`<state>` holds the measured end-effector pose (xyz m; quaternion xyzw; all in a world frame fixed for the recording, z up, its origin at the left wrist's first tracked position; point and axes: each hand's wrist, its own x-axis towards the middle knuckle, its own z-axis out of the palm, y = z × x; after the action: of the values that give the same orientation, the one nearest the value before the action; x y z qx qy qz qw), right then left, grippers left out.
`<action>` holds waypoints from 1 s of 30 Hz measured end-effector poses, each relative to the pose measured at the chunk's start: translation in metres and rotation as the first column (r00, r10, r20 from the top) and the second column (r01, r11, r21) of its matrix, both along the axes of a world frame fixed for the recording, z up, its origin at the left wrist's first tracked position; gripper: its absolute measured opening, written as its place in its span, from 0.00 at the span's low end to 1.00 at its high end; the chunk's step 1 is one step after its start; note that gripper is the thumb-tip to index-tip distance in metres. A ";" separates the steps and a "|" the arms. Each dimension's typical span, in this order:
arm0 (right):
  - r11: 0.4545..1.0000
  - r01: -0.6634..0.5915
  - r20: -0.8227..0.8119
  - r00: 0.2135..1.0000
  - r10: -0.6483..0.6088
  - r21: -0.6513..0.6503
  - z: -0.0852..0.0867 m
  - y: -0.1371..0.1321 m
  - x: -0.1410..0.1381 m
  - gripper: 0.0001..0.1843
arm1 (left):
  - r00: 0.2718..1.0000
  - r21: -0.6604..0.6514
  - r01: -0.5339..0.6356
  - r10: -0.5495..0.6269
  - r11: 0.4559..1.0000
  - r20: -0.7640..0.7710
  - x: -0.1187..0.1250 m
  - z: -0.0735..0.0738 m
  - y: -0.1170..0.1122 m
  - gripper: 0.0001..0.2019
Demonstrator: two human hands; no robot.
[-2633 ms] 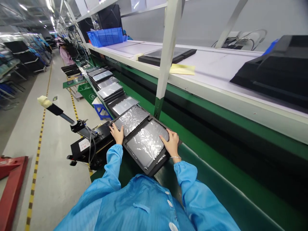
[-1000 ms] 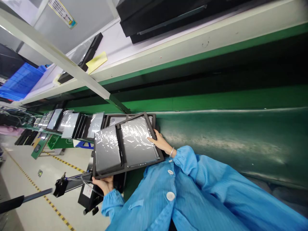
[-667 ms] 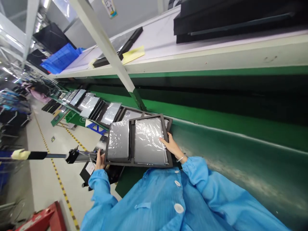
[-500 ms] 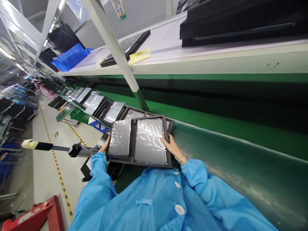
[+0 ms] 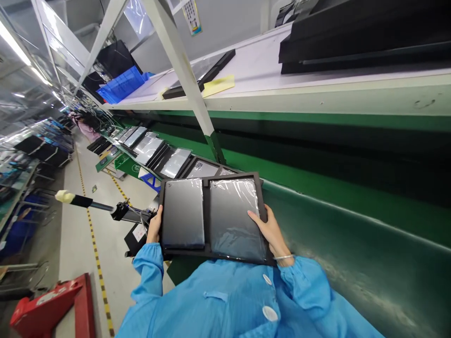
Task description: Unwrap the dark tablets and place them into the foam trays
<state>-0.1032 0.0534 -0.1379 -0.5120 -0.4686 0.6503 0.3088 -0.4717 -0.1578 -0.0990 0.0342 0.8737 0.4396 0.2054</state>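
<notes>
Close to my body I hold a black foam tray [image 5: 207,216] by its two short sides. Two flat dark tablet-like panels lie in its compartments, a left panel [image 5: 183,213] and a right panel [image 5: 236,218], each under clear shiny film. My left hand [image 5: 154,226] grips the tray's left edge, its fingertips hidden beneath. Around the right edge closes my right hand [image 5: 273,232], with the thumb resting over the right panel's film. Just beyond the tray, another dark tray [image 5: 202,167] with wrapped panels lies on the green bench.
A row of film-wrapped panels [image 5: 176,162] runs along the green bench [image 5: 352,234]. Above it, a white shelf [image 5: 257,65] carries black foam blocks [image 5: 352,42] and a blue bin [image 5: 121,85]. A white post [image 5: 183,65] rises ahead. A red pallet jack [image 5: 56,305] stands on the floor.
The tray has come nearer to me and tilted, so its panels now look darker with less glare. Both hands keep their hold, and the view has shifted slightly.
</notes>
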 end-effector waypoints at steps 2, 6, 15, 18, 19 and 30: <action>1.000 0.002 0.004 1.000 -0.002 -0.001 0.007 -0.003 0.007 0.54 | 1.000 -0.005 -0.005 0.005 1.000 0.002 0.008 -0.002 -0.006 0.36; 1.000 0.007 0.013 1.000 -0.007 0.008 0.012 -0.006 0.013 0.54 | 1.000 -0.014 0.025 -0.025 1.000 -0.004 0.014 -0.008 -0.008 0.38; 0.996 0.086 0.025 0.996 -0.086 0.011 -0.001 0.002 0.000 0.54 | 0.973 -0.062 0.210 -0.215 0.976 -0.083 -0.006 -0.002 0.026 0.38; 0.996 0.080 0.014 0.997 -0.080 0.040 -0.003 0.008 -0.015 0.51 | 0.947 -0.115 0.272 -0.287 0.955 -0.142 -0.035 0.015 0.055 0.39; 0.996 0.074 0.011 0.997 -0.074 0.058 -0.003 0.011 -0.020 0.49 | 0.936 -0.141 0.291 -0.312 0.946 -0.164 -0.048 0.022 0.067 0.38; 0.963 -0.052 0.132 0.991 0.018 0.264 -0.026 0.032 -0.048 0.38 | 0.849 -0.281 0.400 -0.468 0.872 -0.244 -0.099 0.011 0.178 0.20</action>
<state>-0.1510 0.0855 -0.1635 -0.4980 -0.5798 0.5524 0.3326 -0.5706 0.0199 -0.0884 0.2762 0.9071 0.2713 0.1654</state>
